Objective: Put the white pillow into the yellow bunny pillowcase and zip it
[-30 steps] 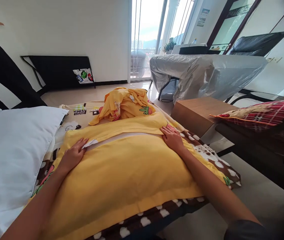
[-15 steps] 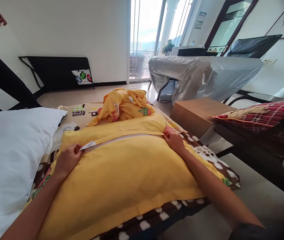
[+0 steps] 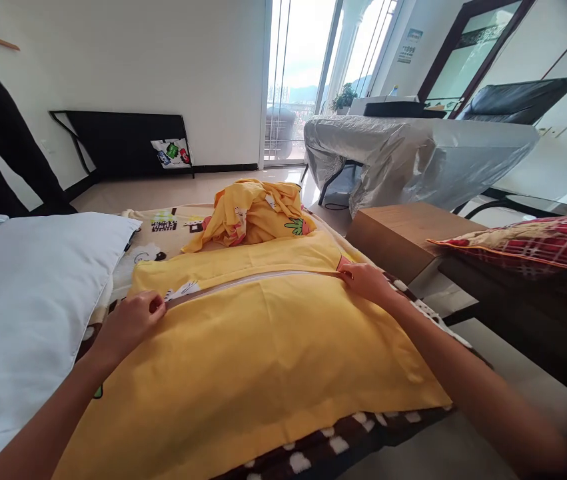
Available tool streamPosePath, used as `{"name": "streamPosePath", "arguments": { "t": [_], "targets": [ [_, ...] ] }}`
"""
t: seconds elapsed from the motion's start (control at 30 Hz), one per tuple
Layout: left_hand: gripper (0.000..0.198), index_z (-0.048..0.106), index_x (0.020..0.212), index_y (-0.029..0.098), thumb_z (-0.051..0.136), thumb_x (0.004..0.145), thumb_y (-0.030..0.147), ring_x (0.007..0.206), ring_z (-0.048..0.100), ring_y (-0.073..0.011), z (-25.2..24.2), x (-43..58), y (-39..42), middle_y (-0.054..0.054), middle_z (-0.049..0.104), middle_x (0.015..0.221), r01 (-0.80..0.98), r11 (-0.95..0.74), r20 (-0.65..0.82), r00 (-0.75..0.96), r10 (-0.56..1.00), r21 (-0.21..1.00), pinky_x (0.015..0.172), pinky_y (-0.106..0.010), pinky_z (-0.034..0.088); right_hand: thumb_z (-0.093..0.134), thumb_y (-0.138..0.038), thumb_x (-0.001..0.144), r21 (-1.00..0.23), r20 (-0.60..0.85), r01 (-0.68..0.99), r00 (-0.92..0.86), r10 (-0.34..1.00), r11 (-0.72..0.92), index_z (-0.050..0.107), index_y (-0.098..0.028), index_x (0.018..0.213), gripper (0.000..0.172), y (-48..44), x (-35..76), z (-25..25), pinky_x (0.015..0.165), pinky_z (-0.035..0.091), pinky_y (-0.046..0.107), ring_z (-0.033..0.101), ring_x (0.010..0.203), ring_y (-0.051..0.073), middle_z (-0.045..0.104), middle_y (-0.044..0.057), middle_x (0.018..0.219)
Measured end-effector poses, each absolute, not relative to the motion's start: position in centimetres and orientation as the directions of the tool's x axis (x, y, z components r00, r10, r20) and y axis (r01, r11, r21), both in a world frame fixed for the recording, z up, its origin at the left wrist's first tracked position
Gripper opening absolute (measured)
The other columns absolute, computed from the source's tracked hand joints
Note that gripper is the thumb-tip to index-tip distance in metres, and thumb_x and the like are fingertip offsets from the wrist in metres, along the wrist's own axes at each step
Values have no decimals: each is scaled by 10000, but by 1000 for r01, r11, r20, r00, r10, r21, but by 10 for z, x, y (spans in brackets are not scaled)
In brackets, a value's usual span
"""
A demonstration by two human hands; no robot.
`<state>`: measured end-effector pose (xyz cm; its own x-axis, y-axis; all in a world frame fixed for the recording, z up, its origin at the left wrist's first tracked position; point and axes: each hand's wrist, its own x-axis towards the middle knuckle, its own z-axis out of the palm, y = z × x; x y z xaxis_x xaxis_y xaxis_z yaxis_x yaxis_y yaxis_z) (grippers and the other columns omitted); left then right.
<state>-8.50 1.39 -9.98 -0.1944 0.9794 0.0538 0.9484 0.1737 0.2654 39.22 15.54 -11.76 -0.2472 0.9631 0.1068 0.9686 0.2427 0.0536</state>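
Observation:
A yellow pillowcase, plumped out as if filled, lies in front of me on a brown and white patterned cover. Across its upper part runs a pale zipper, with a white label near the left end. My left hand is closed, thumb and fingers curled on the fabric at that end of the zipper. At the opposite end my right hand pinches the pillowcase's edge beside a printed red patch. Whether either hand holds a zipper pull cannot be seen.
A white pillow lies at left, and a crumpled yellow cloth lies beyond the pillowcase. On the right stand a brown box and a red plaid cushion. A person's black-trousered legs show at far left.
The view has shifted slightly. Both hands stay at the zipper's ends, and the pillowcase's near right corner now spreads further right. The other person's hand at upper left has gone from view.

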Motion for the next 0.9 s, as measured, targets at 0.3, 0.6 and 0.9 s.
{"name": "streamPosePath", "arguments": {
  "t": [0.3,0.6,0.9],
  "targets": [
    [510,524,1216,130,390,790,376,1206,511,-264,-94,-41,37,-126,566,1281,920,-53,270,-59,961,388,1040,-402,408,374,-465,940,-310,457,790,-365,811,530,516,-208,1333,490,118,315,-74,1018,396,399,522,1225,245,575,95,1323],
    [535,363,1418,225,293,932,437,1416,255,-203,-165,-51,46,-67,326,1511,935,-36,226,-48,973,353,1160,-479,200,232,-565,962,-263,142,610,-742,656,747,193,-289,1507,612,100,240,-128,1176,112,447,112,1453,180,146,32,1571],
    [491,509,1260,151,399,844,389,1315,427,-213,-175,-83,23,-109,488,1398,765,-123,346,-136,928,632,1131,-414,321,132,-526,972,-317,67,828,-468,881,463,251,-285,1491,585,132,328,-150,1156,175,486,182,1440,181,242,29,1552]
  ]
}}
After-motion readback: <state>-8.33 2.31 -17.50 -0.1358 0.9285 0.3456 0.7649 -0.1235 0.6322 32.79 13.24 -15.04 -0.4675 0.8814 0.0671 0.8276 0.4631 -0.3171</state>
